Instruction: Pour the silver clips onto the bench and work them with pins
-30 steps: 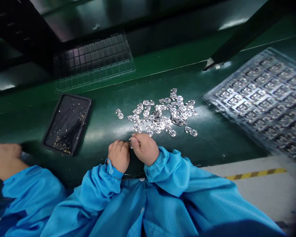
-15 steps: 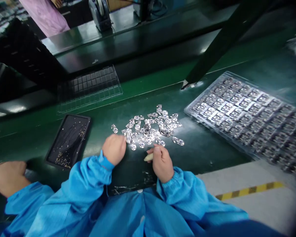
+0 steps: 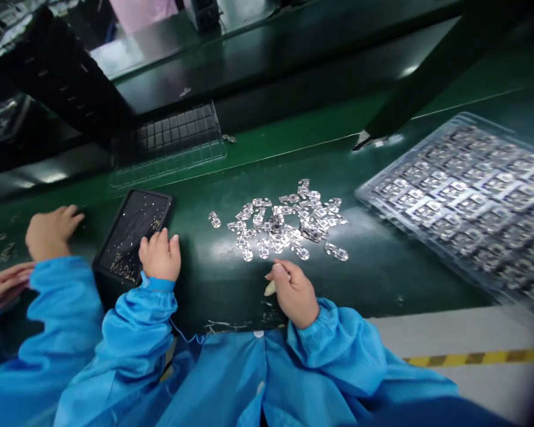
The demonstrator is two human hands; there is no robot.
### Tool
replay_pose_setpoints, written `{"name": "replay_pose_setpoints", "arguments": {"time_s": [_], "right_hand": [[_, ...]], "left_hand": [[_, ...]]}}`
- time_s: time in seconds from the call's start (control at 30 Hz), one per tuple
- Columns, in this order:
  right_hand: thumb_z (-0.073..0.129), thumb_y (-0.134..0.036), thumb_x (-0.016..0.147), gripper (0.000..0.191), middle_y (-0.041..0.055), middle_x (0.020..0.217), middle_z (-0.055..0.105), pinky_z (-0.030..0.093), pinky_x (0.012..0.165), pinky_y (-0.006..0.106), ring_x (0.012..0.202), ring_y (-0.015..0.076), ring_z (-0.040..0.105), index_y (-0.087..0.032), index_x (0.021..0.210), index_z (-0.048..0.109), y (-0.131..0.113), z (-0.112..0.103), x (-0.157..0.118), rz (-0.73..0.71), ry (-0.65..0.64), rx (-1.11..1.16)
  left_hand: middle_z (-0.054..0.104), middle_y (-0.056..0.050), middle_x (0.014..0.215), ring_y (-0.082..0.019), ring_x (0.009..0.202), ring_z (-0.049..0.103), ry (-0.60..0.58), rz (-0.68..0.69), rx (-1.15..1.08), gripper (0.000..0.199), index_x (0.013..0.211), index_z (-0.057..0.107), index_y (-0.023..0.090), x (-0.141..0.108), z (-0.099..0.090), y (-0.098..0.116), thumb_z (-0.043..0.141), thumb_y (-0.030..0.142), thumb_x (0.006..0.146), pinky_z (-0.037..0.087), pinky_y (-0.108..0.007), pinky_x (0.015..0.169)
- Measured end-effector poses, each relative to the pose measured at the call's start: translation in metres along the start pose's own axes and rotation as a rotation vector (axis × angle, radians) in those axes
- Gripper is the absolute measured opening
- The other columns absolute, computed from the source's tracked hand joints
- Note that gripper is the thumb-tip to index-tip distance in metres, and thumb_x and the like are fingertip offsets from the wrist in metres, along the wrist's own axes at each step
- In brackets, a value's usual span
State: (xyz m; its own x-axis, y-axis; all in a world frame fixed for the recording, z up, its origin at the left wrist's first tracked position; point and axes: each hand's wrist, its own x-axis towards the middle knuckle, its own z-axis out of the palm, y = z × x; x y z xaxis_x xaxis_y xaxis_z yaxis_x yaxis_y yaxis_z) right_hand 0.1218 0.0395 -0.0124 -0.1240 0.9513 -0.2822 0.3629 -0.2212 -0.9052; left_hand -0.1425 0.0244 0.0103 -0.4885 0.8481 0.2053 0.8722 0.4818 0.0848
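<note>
The surface is a dark green tabletop; clock positions are taken from the centre of view. A loose pile of small silver parts lies near the dial's centre, with a single part apart from it at 9 o'clock. The right hand, at 5 o'clock, maintains a closed grip on a pale, pointed item. The left hand, between 8 and 9 o'clock, presents a wide grip, fingers extended, at the right side of a black tray containing fine pins; contact cannot be confirmed. A clear tray filled with similar parts sits at 3 o'clock. A co-worker's hand is at 9 o'clock.
</note>
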Motion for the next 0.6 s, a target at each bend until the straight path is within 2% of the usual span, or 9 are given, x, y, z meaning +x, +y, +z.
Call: {"name": "replay_pose_setpoints", "arguments": {"time_s": [0.07, 0.13, 0.23, 0.33, 0.4, 0.47, 0.53, 0.6], "right_hand": [[0.041, -0.047, 0.080, 0.034, 0.0022, 0.068, 0.065, 0.046, 0.069, 0.030, 0.068, 0.0175, 0.062, -0.020, 0.094, 0.055, -0.002, 0.000, 0.000, 0.022, -0.020, -0.023], [0.041, -0.048, 0.079, 0.033, 0.0028, 0.070, 0.065, 0.046, 0.068, 0.029, 0.068, 0.0179, 0.062, -0.020, 0.092, 0.056, -0.006, 0.000, 0.001, 0.032, -0.038, -0.049], [0.039, -0.049, 0.080, 0.035, 0.0017, 0.068, 0.065, 0.046, 0.065, 0.028, 0.067, 0.0172, 0.061, -0.021, 0.089, 0.058, -0.013, -0.001, 0.004, 0.048, -0.085, -0.108], [0.038, -0.049, 0.081, 0.036, 0.0010, 0.066, 0.064, 0.046, 0.064, 0.028, 0.064, 0.0168, 0.061, -0.021, 0.092, 0.059, -0.025, -0.001, 0.012, 0.036, -0.159, -0.177], [0.038, -0.044, 0.082, 0.034, 0.0029, 0.075, 0.066, 0.046, 0.068, 0.029, 0.072, 0.0177, 0.061, -0.021, 0.095, 0.059, -0.036, 0.003, 0.020, -0.072, -0.192, -0.254], [0.038, -0.036, 0.084, 0.030, 0.0056, 0.087, 0.066, 0.045, 0.076, 0.030, 0.084, 0.0188, 0.060, -0.019, 0.097, 0.060, -0.049, 0.013, 0.031, -0.261, -0.231, -0.387], [0.036, -0.028, 0.085, 0.030, 0.0080, 0.098, 0.063, 0.042, 0.083, 0.033, 0.092, 0.0201, 0.056, -0.017, 0.100, 0.060, -0.062, 0.030, 0.044, -0.456, -0.259, -0.560], [0.034, -0.026, 0.086, 0.032, 0.0095, 0.110, 0.058, 0.042, 0.082, 0.036, 0.095, 0.0226, 0.053, -0.017, 0.105, 0.058, -0.072, 0.050, 0.058, -0.567, -0.240, -0.735]], "left_hand": [[0.054, -0.018, 0.110, -0.034, 0.106, 0.043, 0.005, -0.101, 0.077, 0.047, 0.113, 0.051, 0.011, 0.001, -0.004, -0.017, 0.034, 0.039, 0.080, 0.031, -0.053, 0.089], [0.055, -0.019, 0.109, -0.036, 0.105, 0.043, -0.049, -0.167, 0.125, 0.045, 0.112, 0.053, 0.011, 0.004, -0.005, -0.028, 0.037, 0.037, 0.078, 0.033, -0.054, 0.086], [0.059, -0.016, 0.101, -0.034, 0.102, 0.046, -0.134, -0.189, 0.131, 0.040, 0.107, 0.057, 0.014, 0.008, -0.004, -0.036, 0.038, 0.033, 0.078, 0.033, -0.054, 0.086], [0.061, -0.014, 0.101, -0.031, 0.102, 0.047, -0.162, -0.180, 0.131, 0.039, 0.102, 0.060, 0.014, 0.011, -0.004, -0.039, 0.034, 0.033, 0.080, 0.032, -0.050, 0.089], [0.061, -0.013, 0.101, -0.030, 0.101, 0.048, -0.189, -0.154, 0.135, 0.040, 0.101, 0.060, 0.014, 0.012, -0.004, -0.040, 0.033, 0.033, 0.081, 0.033, -0.046, 0.090], [0.061, -0.013, 0.100, -0.030, 0.100, 0.048, -0.194, -0.138, 0.149, 0.040, 0.103, 0.060, 0.013, 0.012, -0.004, -0.041, 0.035, 0.034, 0.080, 0.034, -0.045, 0.088], [0.062, -0.014, 0.097, -0.030, 0.100, 0.048, -0.174, -0.138, 0.163, 0.040, 0.103, 0.059, 0.012, 0.011, -0.002, -0.042, 0.035, 0.033, 0.079, 0.034, -0.045, 0.087], [0.063, -0.014, 0.092, -0.031, 0.099, 0.048, -0.131, -0.135, 0.158, 0.038, 0.100, 0.061, 0.012, 0.008, 0.002, -0.043, 0.034, 0.032, 0.080, 0.033, -0.046, 0.088]]}}
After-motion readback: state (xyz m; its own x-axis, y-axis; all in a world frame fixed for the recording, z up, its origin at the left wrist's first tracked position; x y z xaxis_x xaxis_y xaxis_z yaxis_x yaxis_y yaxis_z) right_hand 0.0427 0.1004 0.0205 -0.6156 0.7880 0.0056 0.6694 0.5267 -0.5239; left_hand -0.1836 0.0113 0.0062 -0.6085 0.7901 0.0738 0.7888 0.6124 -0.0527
